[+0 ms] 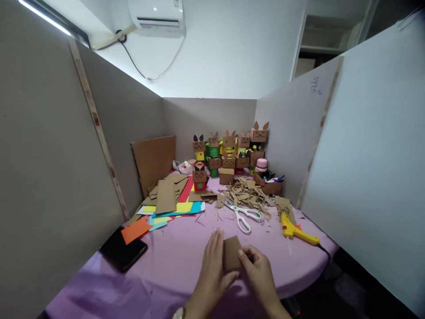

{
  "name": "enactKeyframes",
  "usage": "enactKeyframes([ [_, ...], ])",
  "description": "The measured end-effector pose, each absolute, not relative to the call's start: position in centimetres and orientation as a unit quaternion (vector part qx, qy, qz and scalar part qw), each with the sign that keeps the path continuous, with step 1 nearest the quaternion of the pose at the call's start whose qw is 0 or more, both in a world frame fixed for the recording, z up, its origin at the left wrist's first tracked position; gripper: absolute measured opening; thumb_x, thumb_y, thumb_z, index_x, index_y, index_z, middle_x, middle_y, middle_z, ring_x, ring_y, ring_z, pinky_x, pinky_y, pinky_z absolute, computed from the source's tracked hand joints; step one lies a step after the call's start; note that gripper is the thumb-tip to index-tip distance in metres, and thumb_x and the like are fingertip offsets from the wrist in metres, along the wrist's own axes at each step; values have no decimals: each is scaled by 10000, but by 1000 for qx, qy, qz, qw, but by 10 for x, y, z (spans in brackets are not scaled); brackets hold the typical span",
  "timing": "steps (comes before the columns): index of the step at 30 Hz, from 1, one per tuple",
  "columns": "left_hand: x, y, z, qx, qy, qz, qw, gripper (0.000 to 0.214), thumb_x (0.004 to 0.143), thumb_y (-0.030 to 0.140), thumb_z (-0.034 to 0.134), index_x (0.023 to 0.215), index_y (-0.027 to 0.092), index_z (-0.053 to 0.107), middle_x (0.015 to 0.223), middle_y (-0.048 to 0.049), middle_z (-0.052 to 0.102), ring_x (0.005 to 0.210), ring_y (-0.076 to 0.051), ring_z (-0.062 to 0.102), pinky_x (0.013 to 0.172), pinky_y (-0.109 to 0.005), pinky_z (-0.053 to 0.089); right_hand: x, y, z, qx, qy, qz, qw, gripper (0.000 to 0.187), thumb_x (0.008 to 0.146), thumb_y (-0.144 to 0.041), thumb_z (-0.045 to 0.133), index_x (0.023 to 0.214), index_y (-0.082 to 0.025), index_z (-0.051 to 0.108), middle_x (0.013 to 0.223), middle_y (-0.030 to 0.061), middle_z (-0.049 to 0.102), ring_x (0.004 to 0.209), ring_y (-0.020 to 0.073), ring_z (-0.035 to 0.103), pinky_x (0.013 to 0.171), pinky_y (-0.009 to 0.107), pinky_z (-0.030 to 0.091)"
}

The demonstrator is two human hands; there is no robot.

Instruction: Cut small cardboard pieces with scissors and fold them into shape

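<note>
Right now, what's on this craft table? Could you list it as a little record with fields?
left hand: holds the small cardboard piece from the left
right hand: pinches the same piece at its right edge
scissors: white-handled, lying beyond the hands
glue gun: yellow, at right on the purple cloth
cardboard scraps: heaped behind the scissors
coloured paper: spread at left
cardboard figures: standing along the back wall
phone: dark, near left edge
</note>
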State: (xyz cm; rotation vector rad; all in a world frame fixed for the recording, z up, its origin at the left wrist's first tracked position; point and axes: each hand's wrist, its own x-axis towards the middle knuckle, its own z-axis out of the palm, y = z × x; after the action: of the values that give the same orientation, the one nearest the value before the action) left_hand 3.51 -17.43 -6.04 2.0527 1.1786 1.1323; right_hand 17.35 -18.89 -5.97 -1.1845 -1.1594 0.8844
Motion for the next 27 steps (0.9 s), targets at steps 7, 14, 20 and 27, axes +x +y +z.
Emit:
enactKeyframes([
  [7, 39, -181, -53, 840, 445, 301, 75, 657, 657, 67, 453, 1297, 97, 307, 1322, -198, 427, 1245, -312, 339, 1007, -546, 267, 163, -200, -55, -510, -542, 340, 575, 270, 780, -393, 533, 726, -143, 618, 663, 35, 623, 656, 194, 561, 596, 249, 424],
  [14, 31, -192, -38, 837, 377, 367, 149, 619, 668, 108, 527, 1242, 183, 309, 1203, -148, 492, 1114, -274, 449, 940, -464, 385, 174, -206, -43, -416, -506, 514, 554, 320, 735, -456, 610, 875, -169, 630, 766, 25, 628, 687, 165, 576, 579, 228, 428],
  [20, 30, -205, -30, 829, 330, 399, 212, 733, 590, 38, 552, 1236, 266, 292, 1209, -81, 481, 1102, -244, 460, 919, -389, 417, 181, -220, -24, -293, -413, 697, 508, 464, 650, -417, 709, 1050, -220, 581, 858, 27, 665, 943, 208, 583, 717, 250, 449],
  [27, 36, -210, -27, 804, 344, 409, 262, 644, 611, 47, 534, 1196, 256, 365, 1151, -75, 524, 1024, -238, 515, 866, -367, 457, 176, -225, -21, -256, -423, 696, 521, 390, 705, -336, 664, 1047, -168, 579, 814, 65, 680, 842, 237, 633, 665, 288, 460],
])
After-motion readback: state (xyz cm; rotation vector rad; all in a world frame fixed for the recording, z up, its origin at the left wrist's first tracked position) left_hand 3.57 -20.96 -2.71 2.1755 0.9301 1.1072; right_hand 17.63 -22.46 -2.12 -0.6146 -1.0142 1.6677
